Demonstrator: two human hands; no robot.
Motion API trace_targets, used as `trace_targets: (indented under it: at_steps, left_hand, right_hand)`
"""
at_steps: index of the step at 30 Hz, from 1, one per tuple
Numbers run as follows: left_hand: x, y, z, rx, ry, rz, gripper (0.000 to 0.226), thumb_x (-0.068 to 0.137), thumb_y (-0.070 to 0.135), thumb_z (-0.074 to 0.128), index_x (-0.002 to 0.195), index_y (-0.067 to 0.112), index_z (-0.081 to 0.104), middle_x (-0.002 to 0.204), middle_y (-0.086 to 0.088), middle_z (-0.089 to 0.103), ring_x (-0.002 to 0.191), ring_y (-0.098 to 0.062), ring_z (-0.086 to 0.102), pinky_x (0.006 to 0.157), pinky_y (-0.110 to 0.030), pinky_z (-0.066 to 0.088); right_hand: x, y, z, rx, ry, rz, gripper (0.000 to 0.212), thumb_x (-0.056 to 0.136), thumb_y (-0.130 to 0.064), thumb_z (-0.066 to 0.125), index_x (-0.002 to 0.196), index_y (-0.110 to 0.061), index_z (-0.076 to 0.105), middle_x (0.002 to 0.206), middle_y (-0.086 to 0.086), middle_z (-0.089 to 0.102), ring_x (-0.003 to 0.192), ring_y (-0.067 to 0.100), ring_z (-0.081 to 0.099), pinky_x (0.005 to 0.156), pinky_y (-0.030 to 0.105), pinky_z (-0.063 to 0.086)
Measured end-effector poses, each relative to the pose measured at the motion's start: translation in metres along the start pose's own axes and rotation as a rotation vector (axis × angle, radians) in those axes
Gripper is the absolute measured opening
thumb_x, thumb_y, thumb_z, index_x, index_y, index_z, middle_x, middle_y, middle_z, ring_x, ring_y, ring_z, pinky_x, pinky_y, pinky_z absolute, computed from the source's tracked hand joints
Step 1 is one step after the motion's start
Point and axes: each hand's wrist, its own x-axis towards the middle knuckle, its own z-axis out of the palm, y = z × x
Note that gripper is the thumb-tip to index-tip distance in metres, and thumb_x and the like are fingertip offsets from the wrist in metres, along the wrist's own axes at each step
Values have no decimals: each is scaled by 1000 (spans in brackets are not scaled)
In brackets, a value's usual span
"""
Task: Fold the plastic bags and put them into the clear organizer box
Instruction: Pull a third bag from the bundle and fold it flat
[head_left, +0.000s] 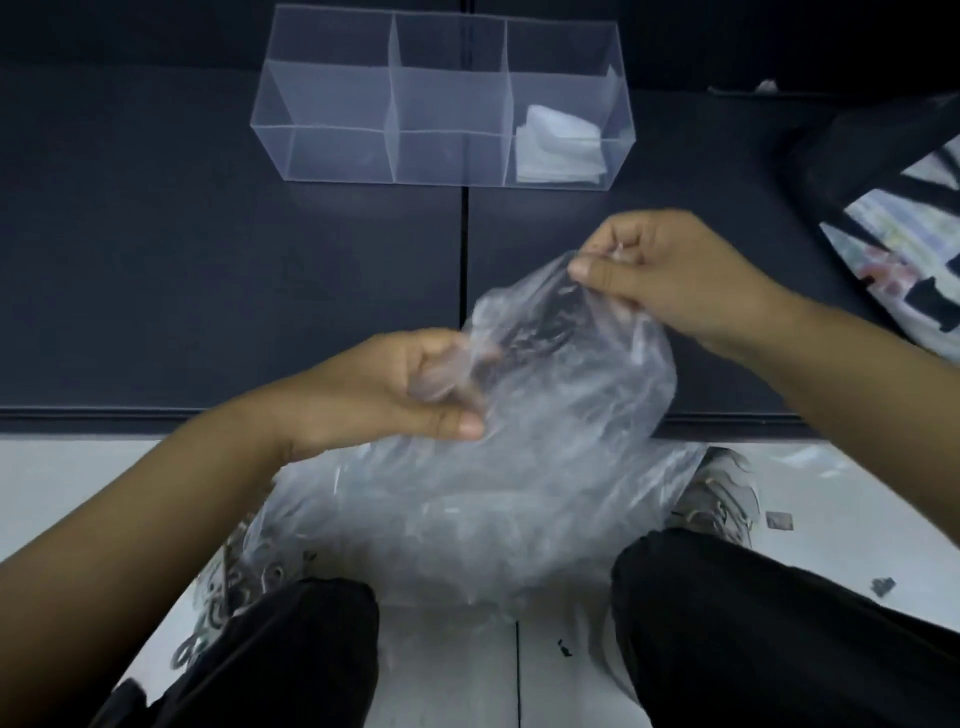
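A crumpled clear plastic bag (566, 384) hangs in the air between my hands, above the table's near edge. My left hand (400, 389) grips its left edge with curled fingers. My right hand (670, 270) pinches its upper right corner. Under it, between my knees, lies a heap of more clear plastic bags (467, 525). The clear organizer box (332, 109) stands at the back of the dark table, split into three compartments. Folded white plastic bags (561, 145) lie in its right compartment; the left and middle ones look empty.
The dark table (208, 260) has a seam down its middle and its front edge runs just under my hands. A black and patterned bag (893, 208) lies at the right. My legs in black trousers and grey shoes (722, 493) are on the pale floor.
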Motion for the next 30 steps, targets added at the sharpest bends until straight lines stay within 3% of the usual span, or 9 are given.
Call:
trace_targets:
  at_steps: [3,6,11,14,18,22,23,26,30]
  left_hand:
    - [14,-19,-8,-90,384,-73,16,78,21,76,93,25,76,92,6,76,88,-12,72,65,-11,50]
    - [21,-27,-14,-164,622,-116,37,82,31,71,117,19,65,104,7,73,93,-11,69,69,-13,50]
    - [4,-17,-13,567,989,224,78,86,63,53,144,16,32,141,6,28,131,-12,32,108,-38,31]
    - [1,-16,4,1001,679,467,79,82,70,49,139,15,42,144,-2,39,137,-18,31,114,-37,19]
    - [16,-33,34,1267,285,165,102,73,78,48,152,21,19,157,7,20,145,-9,7,115,-21,-10]
    - [21,-26,35,654,557,246,7,87,42,64,83,36,65,81,23,66,78,5,59,73,-6,39]
    - [22,-20,35,379,620,208,21,88,37,64,68,31,66,66,19,64,62,3,59,60,-7,41]
    - [20,-2,31,-327,614,49,17,84,35,66,78,22,76,83,3,76,77,-11,72,62,-16,52]
    - [16,4,29,-703,474,-56,28,81,33,66,97,13,75,97,-9,74,87,-21,71,70,-29,55]
  right_hand:
    - [25,14,-14,-72,189,100,8,88,-20,67,84,-14,63,66,0,62,51,1,51,54,15,42]
    - [18,19,-15,-185,443,-55,19,88,-29,64,99,-14,60,86,0,60,68,-2,53,66,10,43]
    - [-32,27,40,-662,-163,-494,70,73,-56,70,134,-30,48,140,-2,40,129,14,33,107,26,21]
    - [-38,42,61,-725,-200,-438,71,76,-39,76,139,-23,47,144,0,41,131,19,34,107,30,22]
    - [-30,42,69,-597,-19,-417,10,87,-16,68,93,-10,71,98,2,67,92,23,60,84,39,44]
    - [-28,21,61,-55,-17,-151,9,89,-19,66,83,-12,68,76,-2,67,72,13,62,71,23,48]
    - [-27,14,55,30,92,-150,8,90,-19,65,84,-14,66,78,-3,66,73,10,60,70,20,47]
    - [-28,-1,34,103,485,-197,11,92,-25,59,96,-16,56,98,11,60,83,7,54,76,15,42]
    - [-56,-6,44,45,390,-160,42,81,-51,63,114,-32,47,118,3,49,103,4,53,88,16,42]
